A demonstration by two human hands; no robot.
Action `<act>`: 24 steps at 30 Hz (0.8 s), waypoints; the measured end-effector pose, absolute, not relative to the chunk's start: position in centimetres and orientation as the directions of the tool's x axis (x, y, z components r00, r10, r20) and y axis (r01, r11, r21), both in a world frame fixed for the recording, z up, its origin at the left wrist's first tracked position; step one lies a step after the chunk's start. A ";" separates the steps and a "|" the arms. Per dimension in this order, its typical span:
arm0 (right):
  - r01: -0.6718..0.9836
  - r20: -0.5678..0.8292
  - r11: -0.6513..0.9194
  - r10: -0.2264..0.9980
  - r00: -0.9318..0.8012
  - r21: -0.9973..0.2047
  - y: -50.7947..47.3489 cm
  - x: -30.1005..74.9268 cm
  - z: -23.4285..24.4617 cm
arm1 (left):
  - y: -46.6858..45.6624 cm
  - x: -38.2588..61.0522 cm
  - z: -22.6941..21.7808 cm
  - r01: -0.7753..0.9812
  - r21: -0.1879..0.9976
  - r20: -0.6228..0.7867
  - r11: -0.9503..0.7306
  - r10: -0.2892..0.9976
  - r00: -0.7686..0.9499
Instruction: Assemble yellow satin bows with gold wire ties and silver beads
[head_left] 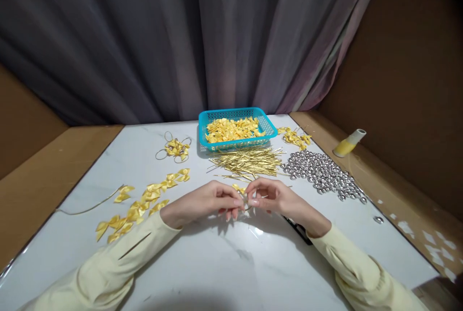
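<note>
My left hand [210, 202] and my right hand [275, 197] meet over the middle of the white table [224, 263], fingertips pinched together on a small piece with a thin gold wire [247, 203] between them. A yellow ribbon bow [238, 188] lies just behind the fingertips. Both arms wear pale yellow sleeves. What exactly sits between the fingers is too small to make out beyond the wire.
A teal basket [236, 114] of yellow bows stands at the back. In front of it lie gold wires [248, 162] and silver beads [323, 173]. Loose bows [142, 202] trail at left, finished bows [176, 148] behind them. A yellow bottle [347, 143] lies at right, a dark tool [298, 229] under my right wrist.
</note>
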State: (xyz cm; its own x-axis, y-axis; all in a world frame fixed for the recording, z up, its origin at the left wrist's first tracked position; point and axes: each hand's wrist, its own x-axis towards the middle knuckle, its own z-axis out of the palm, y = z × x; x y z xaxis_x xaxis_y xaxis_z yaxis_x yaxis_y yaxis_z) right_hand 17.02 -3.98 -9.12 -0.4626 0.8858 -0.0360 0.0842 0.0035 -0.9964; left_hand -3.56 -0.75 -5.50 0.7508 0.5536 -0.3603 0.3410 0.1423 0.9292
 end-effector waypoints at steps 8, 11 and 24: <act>0.431 0.550 0.588 0.804 -0.223 -0.685 -5.6 16.2 -8.7 | -0.1 -3.4 -5.9 0.121 0.879 -0.400 0.461 0.576 0.713; 0.573 0.680 0.703 0.663 -0.314 -0.421 -5.6 16.0 -9.7 | 0.0 -3.2 -6.1 0.067 0.783 -0.490 0.619 0.546 0.679; 0.656 0.728 0.754 0.460 -0.507 -0.020 -5.4 16.1 -11.2 | -0.8 -2.8 -6.6 0.014 0.555 -0.606 0.832 0.393 0.692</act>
State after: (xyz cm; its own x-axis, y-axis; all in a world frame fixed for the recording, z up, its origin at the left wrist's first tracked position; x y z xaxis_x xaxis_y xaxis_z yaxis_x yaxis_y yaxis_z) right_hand 16.13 -5.40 -11.18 -0.5072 0.4605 0.7285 0.6565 0.7541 -0.0196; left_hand -2.77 -0.76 -6.62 0.6915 0.3928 -0.6062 0.0143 0.8317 0.5551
